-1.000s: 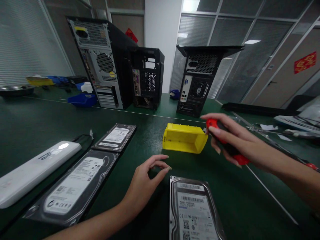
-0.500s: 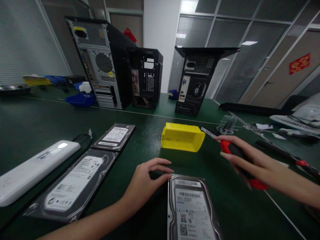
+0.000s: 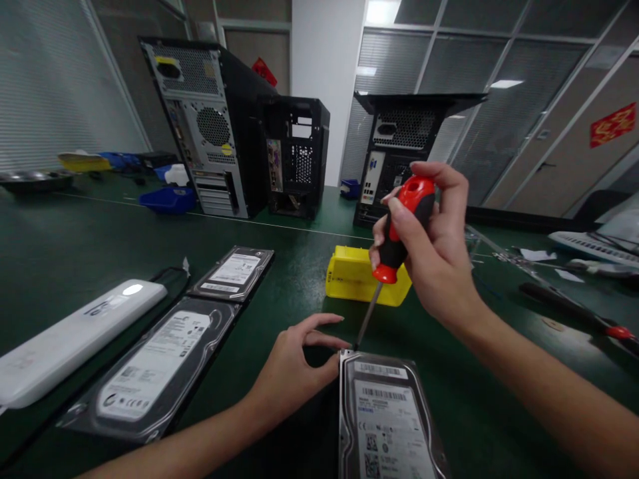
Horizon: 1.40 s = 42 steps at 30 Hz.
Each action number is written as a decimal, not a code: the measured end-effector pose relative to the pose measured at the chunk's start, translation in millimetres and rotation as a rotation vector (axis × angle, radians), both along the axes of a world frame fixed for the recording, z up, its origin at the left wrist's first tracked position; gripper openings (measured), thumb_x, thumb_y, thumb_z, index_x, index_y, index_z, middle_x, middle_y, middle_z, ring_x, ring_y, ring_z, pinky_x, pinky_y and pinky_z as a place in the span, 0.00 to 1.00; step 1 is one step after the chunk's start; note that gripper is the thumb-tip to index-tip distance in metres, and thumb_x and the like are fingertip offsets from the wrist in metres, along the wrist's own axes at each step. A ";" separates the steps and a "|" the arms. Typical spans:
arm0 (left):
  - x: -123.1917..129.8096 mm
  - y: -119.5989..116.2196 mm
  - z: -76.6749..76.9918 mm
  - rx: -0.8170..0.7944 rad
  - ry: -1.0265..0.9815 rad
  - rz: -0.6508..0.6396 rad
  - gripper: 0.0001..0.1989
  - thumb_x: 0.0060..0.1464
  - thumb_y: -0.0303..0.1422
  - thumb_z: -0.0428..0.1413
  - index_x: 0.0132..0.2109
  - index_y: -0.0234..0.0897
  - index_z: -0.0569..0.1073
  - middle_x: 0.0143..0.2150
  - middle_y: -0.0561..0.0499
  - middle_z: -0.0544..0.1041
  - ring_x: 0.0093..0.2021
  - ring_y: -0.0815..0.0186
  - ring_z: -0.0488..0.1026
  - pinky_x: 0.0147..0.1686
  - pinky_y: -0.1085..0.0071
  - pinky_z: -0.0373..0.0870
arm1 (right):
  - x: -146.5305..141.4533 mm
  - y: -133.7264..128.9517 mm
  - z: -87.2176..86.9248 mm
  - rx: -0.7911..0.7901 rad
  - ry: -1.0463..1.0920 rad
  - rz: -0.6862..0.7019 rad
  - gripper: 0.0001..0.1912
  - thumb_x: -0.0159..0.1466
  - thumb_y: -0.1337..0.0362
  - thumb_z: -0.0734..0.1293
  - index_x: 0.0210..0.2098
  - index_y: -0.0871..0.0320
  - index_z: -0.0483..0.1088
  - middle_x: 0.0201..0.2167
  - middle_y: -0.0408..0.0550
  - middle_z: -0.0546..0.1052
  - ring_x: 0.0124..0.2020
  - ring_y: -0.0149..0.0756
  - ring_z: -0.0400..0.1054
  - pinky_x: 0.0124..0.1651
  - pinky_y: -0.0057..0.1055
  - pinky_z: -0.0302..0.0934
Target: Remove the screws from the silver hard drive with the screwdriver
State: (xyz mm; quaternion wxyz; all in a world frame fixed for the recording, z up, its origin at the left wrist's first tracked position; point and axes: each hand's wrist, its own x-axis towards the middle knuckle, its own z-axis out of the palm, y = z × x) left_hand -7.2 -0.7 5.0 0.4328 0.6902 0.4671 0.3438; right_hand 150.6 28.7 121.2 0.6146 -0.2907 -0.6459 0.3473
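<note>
Right hand (image 3: 439, 243) gripping screwdriver (image 3: 392, 254) aslant; left hand (image 3: 289, 366), fingers parted, resting at hard drive's (image 3: 392, 426) far-left corner. You're probably needing it straighter.

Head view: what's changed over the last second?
The right hand has swung left, still holding the screwdriver; its shaft, which trailed toward the lower right, now points down at the far left corner of the near hard drive. The left hand has closed in on that corner. The yellow bin and two drives at left stayed put.
</note>
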 end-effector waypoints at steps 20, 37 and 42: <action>-0.2 0.9 -5.3 -0.008 -0.049 -0.004 0.20 0.50 0.34 0.58 0.51 0.42 0.67 0.39 0.52 0.81 0.44 0.60 0.77 0.50 0.62 0.68 | -12.0 7.2 -29.4 0.287 0.044 0.081 0.17 0.63 0.68 0.61 0.48 0.43 0.59 0.43 0.39 0.66 0.25 0.22 0.66 0.20 0.21 0.60; 0.3 1.0 -5.1 -0.006 -0.043 -0.001 0.20 0.50 0.33 0.58 0.51 0.42 0.67 0.39 0.52 0.81 0.44 0.61 0.77 0.49 0.63 0.68 | -13.9 -4.7 -26.8 0.169 0.065 0.086 0.16 0.63 0.64 0.62 0.49 0.41 0.58 0.44 0.40 0.65 0.24 0.25 0.65 0.19 0.25 0.61; 0.7 1.3 -4.6 -0.007 -0.038 0.002 0.20 0.50 0.32 0.58 0.51 0.41 0.67 0.39 0.52 0.81 0.43 0.61 0.77 0.50 0.62 0.68 | -13.5 -4.7 -25.0 0.188 0.077 0.084 0.16 0.63 0.65 0.61 0.48 0.40 0.58 0.44 0.41 0.65 0.23 0.25 0.64 0.19 0.26 0.62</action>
